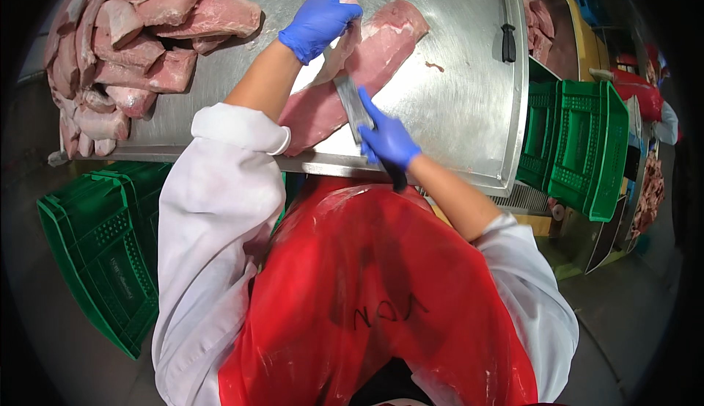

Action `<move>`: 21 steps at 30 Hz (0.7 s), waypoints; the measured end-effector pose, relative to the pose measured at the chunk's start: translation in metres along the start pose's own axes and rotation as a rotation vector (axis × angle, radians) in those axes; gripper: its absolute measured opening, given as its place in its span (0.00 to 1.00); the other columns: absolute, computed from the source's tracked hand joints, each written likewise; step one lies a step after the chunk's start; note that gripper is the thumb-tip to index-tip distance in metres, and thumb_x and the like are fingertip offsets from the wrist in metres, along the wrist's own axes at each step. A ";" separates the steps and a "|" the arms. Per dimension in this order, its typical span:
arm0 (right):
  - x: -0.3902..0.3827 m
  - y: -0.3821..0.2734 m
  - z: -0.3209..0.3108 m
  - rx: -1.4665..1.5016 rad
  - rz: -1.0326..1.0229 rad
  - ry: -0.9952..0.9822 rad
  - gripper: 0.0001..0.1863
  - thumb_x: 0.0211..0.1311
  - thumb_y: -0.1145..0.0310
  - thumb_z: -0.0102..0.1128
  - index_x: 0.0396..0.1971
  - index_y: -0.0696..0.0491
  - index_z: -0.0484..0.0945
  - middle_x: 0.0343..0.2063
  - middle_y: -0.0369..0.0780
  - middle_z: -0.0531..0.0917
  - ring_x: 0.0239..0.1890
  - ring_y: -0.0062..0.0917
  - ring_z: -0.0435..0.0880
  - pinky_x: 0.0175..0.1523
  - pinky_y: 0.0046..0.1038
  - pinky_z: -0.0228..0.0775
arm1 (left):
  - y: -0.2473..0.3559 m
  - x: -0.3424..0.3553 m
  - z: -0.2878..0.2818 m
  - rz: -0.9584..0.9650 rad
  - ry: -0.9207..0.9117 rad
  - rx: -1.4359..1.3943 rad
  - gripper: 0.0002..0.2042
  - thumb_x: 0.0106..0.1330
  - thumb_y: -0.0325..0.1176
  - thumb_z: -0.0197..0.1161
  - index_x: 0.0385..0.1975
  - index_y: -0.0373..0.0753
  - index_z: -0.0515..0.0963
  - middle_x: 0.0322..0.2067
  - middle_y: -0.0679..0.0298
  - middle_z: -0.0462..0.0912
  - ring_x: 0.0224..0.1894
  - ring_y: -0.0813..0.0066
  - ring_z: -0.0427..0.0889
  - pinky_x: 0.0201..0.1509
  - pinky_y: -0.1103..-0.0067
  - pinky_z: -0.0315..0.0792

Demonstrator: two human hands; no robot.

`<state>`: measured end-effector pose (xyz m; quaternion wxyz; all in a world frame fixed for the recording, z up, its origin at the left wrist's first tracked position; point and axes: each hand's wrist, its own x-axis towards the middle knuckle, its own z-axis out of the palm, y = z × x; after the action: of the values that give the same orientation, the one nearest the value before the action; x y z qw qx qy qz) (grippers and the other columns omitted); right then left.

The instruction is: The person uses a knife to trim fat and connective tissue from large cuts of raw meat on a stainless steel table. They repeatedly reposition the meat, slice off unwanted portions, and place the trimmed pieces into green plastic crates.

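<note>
While dark handwriting marks the red apron (323,259) and small lettering shows on the left green crate (99,241), the gloved left hand (320,26) pinches a pale flap (320,67) of the long piece of meat (385,50), which lies on the metal tabletop (462,105). The gloved right hand (389,140) curls round the knife (350,104), index finger stretched along it, blade against the meat. The left forearm reaches forward; the right slants inward.
</note>
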<state>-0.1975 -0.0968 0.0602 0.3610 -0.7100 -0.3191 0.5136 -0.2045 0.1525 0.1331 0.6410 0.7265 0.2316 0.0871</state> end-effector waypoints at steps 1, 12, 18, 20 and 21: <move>-0.012 0.012 0.004 0.046 -0.008 -0.021 0.38 0.70 0.69 0.48 0.77 0.41 0.45 0.21 0.45 0.82 0.19 0.29 0.83 0.31 0.32 0.79 | 0.003 -0.001 -0.003 0.007 -0.032 -0.018 0.07 0.62 0.31 0.58 0.22 0.40 0.75 0.24 0.71 0.75 0.28 0.83 0.72 0.34 0.83 0.67; -0.033 -0.012 0.007 -0.153 0.027 -0.207 0.40 0.69 0.66 0.50 0.77 0.35 0.44 0.24 0.46 0.85 0.21 0.30 0.85 0.37 0.31 0.81 | 0.039 -0.069 -0.038 0.128 -0.028 -0.246 0.07 0.68 0.32 0.55 0.29 0.39 0.77 0.26 0.72 0.78 0.28 0.88 0.73 0.33 0.89 0.64; 0.049 -0.056 0.038 -0.026 0.098 -0.207 0.41 0.69 0.71 0.50 0.77 0.38 0.42 0.20 0.43 0.82 0.17 0.27 0.81 0.29 0.30 0.79 | 0.059 -0.099 -0.049 0.790 0.048 0.694 0.07 0.64 0.33 0.62 0.31 0.35 0.80 0.33 0.64 0.83 0.33 0.73 0.82 0.39 0.78 0.76; 0.048 -0.060 0.037 -0.005 0.039 -0.268 0.41 0.68 0.72 0.48 0.78 0.41 0.41 0.20 0.41 0.82 0.15 0.25 0.80 0.25 0.27 0.77 | 0.082 -0.122 -0.057 0.314 0.094 0.063 0.05 0.66 0.31 0.61 0.34 0.37 0.78 0.31 0.68 0.80 0.28 0.82 0.75 0.33 0.84 0.69; 0.028 -0.051 0.031 -0.071 0.022 -0.321 0.41 0.68 0.73 0.47 0.78 0.41 0.41 0.20 0.41 0.82 0.15 0.25 0.79 0.25 0.28 0.77 | 0.094 -0.135 -0.060 0.072 0.117 -0.256 0.04 0.67 0.30 0.61 0.35 0.38 0.78 0.29 0.70 0.79 0.25 0.86 0.72 0.30 0.87 0.65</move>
<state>-0.2235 -0.0409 0.0828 0.2741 -0.6346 -0.3829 0.6128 -0.3272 0.1387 0.2572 0.7104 0.6402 0.2296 0.1811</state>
